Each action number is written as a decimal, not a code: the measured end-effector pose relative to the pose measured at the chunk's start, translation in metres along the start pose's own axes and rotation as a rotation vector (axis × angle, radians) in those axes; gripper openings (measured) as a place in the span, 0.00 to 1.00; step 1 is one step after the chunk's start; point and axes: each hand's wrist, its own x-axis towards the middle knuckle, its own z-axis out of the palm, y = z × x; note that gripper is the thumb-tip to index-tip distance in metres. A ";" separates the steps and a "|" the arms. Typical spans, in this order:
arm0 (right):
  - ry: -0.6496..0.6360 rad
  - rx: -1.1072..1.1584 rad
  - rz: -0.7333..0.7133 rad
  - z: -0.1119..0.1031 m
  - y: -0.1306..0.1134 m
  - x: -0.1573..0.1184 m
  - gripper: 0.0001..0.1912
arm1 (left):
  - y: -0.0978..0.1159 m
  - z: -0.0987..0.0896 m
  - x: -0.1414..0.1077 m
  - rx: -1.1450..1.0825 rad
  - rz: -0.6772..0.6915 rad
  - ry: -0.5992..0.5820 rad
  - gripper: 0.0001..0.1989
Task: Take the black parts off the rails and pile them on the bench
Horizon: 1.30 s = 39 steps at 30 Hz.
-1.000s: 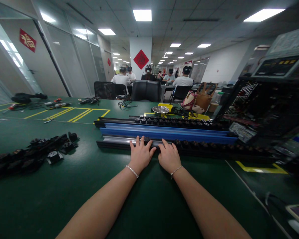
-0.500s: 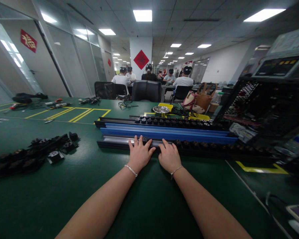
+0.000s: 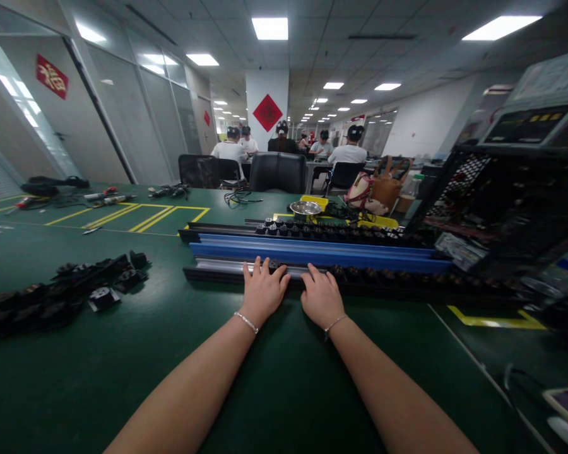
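Note:
A long black channel (image 3: 213,275) with a silvery inside lies across the green table in front of me. Its right part carries a row of small black parts (image 3: 373,276). My left hand (image 3: 264,287) rests on the channel with its fingers spread, beside a small black part (image 3: 274,263) set in it. Just to the right, my right hand (image 3: 320,293) touches the channel's near edge, fingers apart and slightly bent. Neither hand is wrapped around anything. Directly behind lies a blue rail (image 3: 312,251), and beyond it another black channel (image 3: 218,232) holding more black parts.
Loose black parts (image 3: 52,293) are piled at the left. A metal dish (image 3: 305,207) sits behind the rails, near a brown bag (image 3: 389,183). An open black computer case (image 3: 511,189) stands at the right. Several people sit farther back.
My left hand has shifted very slightly left, with its thumb drawn in a little. My right hand has stayed in place on the channel.

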 end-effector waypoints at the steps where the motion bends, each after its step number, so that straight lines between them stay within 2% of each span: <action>1: -0.005 0.002 0.001 0.000 0.000 0.000 0.18 | 0.000 0.000 0.000 0.001 0.002 0.005 0.23; 12: -0.006 0.009 0.006 -0.001 0.000 0.000 0.19 | -0.001 -0.007 0.001 -0.025 -0.020 -0.012 0.21; 28: -0.006 0.011 0.001 -0.002 -0.001 0.000 0.19 | -0.005 -0.006 0.000 -0.014 0.006 0.020 0.22; 39: -0.004 0.012 -0.001 -0.002 0.000 0.000 0.19 | -0.013 -0.005 0.002 0.006 -0.027 0.008 0.21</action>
